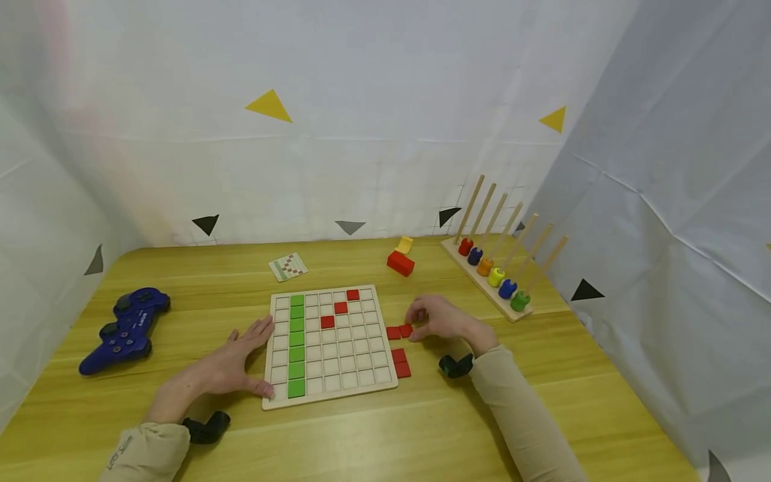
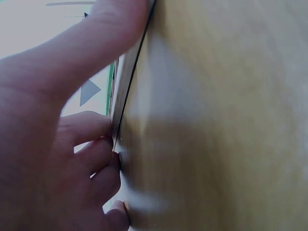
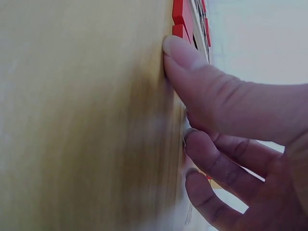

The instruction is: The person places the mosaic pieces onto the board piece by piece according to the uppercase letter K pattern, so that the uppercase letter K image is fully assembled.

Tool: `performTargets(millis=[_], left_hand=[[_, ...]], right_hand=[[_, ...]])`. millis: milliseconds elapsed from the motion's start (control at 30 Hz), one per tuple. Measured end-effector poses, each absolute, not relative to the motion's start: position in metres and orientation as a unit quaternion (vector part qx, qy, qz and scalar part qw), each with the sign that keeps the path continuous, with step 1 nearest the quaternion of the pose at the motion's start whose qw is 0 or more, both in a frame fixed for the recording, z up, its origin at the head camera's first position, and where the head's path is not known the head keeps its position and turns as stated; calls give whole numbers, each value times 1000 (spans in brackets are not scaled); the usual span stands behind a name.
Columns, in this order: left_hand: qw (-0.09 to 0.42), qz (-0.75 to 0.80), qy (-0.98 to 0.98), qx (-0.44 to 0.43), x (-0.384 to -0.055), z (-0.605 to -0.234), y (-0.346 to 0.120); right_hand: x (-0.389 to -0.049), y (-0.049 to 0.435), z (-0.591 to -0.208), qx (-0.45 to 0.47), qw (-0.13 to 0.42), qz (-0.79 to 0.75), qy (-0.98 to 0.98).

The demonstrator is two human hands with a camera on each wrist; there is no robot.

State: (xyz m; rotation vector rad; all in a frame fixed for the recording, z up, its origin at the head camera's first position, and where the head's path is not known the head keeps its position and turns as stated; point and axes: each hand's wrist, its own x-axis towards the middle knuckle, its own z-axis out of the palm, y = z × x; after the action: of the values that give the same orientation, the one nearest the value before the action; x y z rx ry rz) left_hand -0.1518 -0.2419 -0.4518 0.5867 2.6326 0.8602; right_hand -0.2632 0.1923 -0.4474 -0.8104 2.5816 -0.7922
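Note:
A square wooden grid board [image 1: 331, 395] lies on the table, with a column of green tiles [image 1: 296, 354] near its left side and three red tiles [image 1: 340, 308] on a diagonal. My left hand [image 1: 231, 358] spreads along the board's left edge, thumb on the lower left corner, fingertips higher up. Right of the board lie loose red tiles [image 1: 400, 363]. Beside the upper pair, my right hand [image 1: 442, 318] bends its fingers loosely, apart from the thumb. The thumb [image 3: 185, 55] is at a red tile [image 3: 181, 32]; whether it touches is unclear.
A small pattern card [image 1: 288, 266] lies behind the board. Further right are a red block [image 1: 400, 263] and a yellow piece [image 1: 404, 245]. A wooden peg stand [image 1: 512, 311] with colored beads stands at the right, a blue game controller [image 1: 125, 331] at the left.

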Motion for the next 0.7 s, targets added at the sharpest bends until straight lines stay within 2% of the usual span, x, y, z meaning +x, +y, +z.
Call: performTargets(millis=[700], left_hand=[[151, 302, 918, 206, -151, -453, -243]], right_hand=[[-263, 194, -447, -297, 165, -269, 901]])
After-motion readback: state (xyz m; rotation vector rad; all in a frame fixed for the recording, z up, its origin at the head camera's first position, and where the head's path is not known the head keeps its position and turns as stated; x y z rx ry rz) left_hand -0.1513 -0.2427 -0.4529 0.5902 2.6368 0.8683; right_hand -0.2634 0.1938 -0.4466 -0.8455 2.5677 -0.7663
